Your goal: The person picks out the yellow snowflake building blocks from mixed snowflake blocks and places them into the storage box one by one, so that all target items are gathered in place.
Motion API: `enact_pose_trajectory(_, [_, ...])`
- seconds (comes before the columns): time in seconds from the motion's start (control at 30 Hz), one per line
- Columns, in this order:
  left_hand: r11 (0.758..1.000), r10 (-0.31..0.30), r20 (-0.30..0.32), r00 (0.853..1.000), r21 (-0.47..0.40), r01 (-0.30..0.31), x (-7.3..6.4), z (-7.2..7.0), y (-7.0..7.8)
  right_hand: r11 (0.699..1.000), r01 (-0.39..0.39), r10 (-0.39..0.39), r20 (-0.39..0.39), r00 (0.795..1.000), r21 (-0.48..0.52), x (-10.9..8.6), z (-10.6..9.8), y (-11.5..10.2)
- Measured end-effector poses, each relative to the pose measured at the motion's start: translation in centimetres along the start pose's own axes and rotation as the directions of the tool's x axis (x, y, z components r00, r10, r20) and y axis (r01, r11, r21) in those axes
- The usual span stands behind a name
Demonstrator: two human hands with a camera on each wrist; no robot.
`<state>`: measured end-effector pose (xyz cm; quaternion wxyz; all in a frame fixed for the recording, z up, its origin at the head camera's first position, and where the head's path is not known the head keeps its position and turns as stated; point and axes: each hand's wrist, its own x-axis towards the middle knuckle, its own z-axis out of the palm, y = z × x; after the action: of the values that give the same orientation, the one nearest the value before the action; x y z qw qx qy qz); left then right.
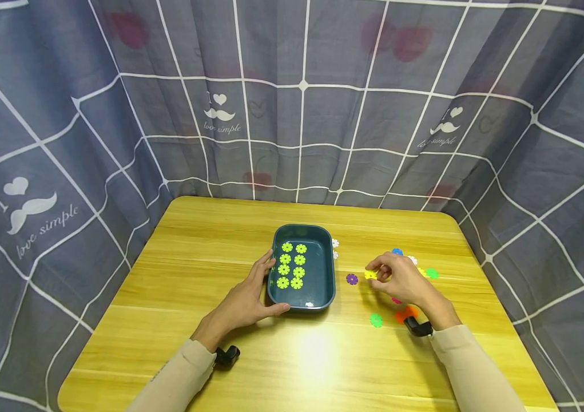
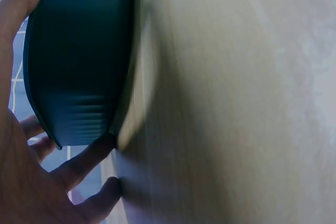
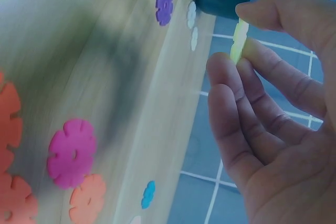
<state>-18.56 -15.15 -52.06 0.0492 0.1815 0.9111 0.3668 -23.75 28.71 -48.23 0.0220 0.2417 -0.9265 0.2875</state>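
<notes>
My left hand [image 1: 244, 302] holds the dark teal tray [image 1: 326, 269] at its near left corner, thumb along the front rim and fingers against the left side. Inside lie several yellow-green snowflake building pieces [image 1: 285, 258] in two columns on the left part of the floor. In the left wrist view the tray's outer wall [image 2: 79, 51] stands between thumb and fingers. To the right of the tray, my right hand [image 1: 400, 277] pinches one yellow snowflake piece [image 3: 239, 40] between thumb and fingertips, edge-on in the right wrist view. A purple snowflake piece [image 1: 352, 279] lies between that hand and the tray.
Around the right hand lie loose snowflake pieces: a green one [image 1: 376, 320], orange ones [image 1: 408, 313], a pink one [image 3: 72, 153] and a blue one [image 3: 148, 194]. White pieces [image 1: 335, 243] sit beside the tray's right edge. A grey checked curtain [image 1: 281, 126] surrounds the wooden table [image 1: 209, 229].
</notes>
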Motion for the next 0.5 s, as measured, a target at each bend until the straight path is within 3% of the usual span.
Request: enact_pose_trajectory(0.5, [1.0, 0.008, -0.007, 1.0, 0.001, -0.008, 0.0, 0.1, -0.1, 0.998, 0.06, -0.06, 0.001, 0.998, 0.008, 0.6, 0.7, -1.6])
